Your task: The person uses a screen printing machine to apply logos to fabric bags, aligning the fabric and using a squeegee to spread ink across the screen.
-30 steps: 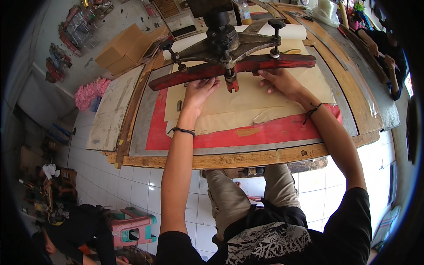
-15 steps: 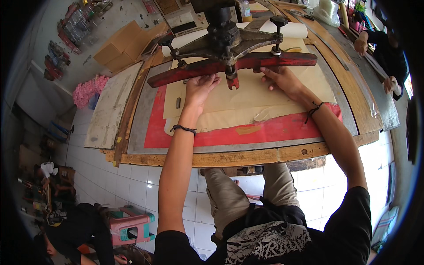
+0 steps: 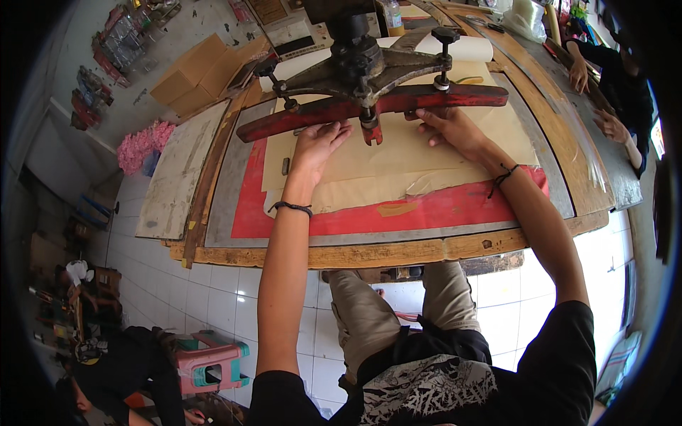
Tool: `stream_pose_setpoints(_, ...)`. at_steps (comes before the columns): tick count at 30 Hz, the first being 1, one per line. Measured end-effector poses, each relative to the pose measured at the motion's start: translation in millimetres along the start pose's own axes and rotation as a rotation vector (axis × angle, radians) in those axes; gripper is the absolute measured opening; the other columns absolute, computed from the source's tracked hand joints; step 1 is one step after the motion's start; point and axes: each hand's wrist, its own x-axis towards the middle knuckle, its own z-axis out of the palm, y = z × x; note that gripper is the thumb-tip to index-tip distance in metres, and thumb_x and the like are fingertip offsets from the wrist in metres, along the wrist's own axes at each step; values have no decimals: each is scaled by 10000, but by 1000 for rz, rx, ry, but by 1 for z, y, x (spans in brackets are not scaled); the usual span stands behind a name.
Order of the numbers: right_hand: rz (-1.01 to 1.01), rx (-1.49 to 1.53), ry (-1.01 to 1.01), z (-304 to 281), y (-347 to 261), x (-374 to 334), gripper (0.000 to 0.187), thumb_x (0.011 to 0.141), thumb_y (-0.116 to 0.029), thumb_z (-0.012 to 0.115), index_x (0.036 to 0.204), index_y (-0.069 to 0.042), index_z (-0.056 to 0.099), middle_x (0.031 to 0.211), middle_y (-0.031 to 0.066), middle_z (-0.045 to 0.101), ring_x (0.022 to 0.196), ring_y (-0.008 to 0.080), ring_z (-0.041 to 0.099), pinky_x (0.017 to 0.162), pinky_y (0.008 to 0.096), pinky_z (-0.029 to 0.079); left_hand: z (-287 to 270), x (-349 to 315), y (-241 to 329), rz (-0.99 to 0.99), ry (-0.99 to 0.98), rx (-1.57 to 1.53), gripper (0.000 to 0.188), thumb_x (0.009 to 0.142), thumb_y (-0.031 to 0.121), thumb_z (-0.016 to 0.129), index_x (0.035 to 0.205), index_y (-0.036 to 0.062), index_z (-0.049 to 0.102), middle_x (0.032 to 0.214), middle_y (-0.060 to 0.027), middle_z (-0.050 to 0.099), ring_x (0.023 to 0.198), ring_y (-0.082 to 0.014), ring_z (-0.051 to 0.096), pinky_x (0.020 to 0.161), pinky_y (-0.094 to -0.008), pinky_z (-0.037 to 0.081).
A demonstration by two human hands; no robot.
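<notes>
A press head hangs over the table, a dark metal spider frame point(image 3: 398, 69) with a long red bar point(image 3: 312, 117) bolted below it. My left hand point(image 3: 320, 148) lies palm up at the bar's near edge, its fingers loosely stretched and partly under the bar. To the right, my right hand point(image 3: 460, 133) has its thumb against the bar's lower edge, beside a small dark piece; its fingers are bent and apart from the thumb. Beneath both hands lie tan sheets point(image 3: 376, 160) over a red sheet point(image 3: 327, 225). A small grey block point(image 3: 285, 166) rests left of my left wrist.
The table has a wooden edge point(image 3: 341, 254) in front. A pale board point(image 3: 181, 170) stands at the left, near a cardboard box point(image 3: 202, 71) and a pink bundle point(image 3: 143, 145). Another person's hand point(image 3: 612, 128) is at the right bench. A pink-and-green stool point(image 3: 213, 362) stands lower left.
My hands stay at the bar almost unmoved. At the right, the other person's hands have opened and moved apart from the long strip they were holding.
</notes>
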Motion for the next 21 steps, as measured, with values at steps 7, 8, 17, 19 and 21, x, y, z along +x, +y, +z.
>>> stream_pose_setpoints(7,87,-96,-17,3,-14,-5,373,946,-300,589,1141,16,624,912,53,641,620,68,540,619,185,505,3,1,0,-1,34,44,181,935,-1,532,1062,-129,546,1132,-185,604,1113,-285,592,1014,-319,491)
stream_pose_setpoints(8,89,-101,-22,4,-14,-5,375,946,-303,590,1140,17,624,911,54,641,622,68,540,622,184,507,1,3,0,-2,40,50,178,931,-6,536,1058,-129,546,1135,-187,603,1117,-289,591,1013,-319,491)
stream_pose_setpoints(17,66,-76,7,4,-4,1,361,947,-288,587,1145,11,622,968,68,652,682,78,567,619,193,525,0,10,-6,33,43,33,162,913,-38,545,1031,-148,529,1125,-212,605,1083,-298,607,996,-346,508)
stream_pose_setpoints(19,45,-50,15,7,-3,1,353,947,-270,587,1159,10,613,1032,69,655,743,87,581,625,200,533,-1,12,-7,28,61,29,146,907,-54,541,1012,-154,526,1117,-224,606,1060,-299,617,982,-346,519)
stream_pose_setpoints(21,35,-36,16,8,-6,0,346,947,-251,586,1173,10,605,1087,68,654,797,93,590,630,206,540,0,13,-7,39,73,52,129,901,-68,539,991,-159,522,1110,-234,608,1038,-298,625,966,-345,530)
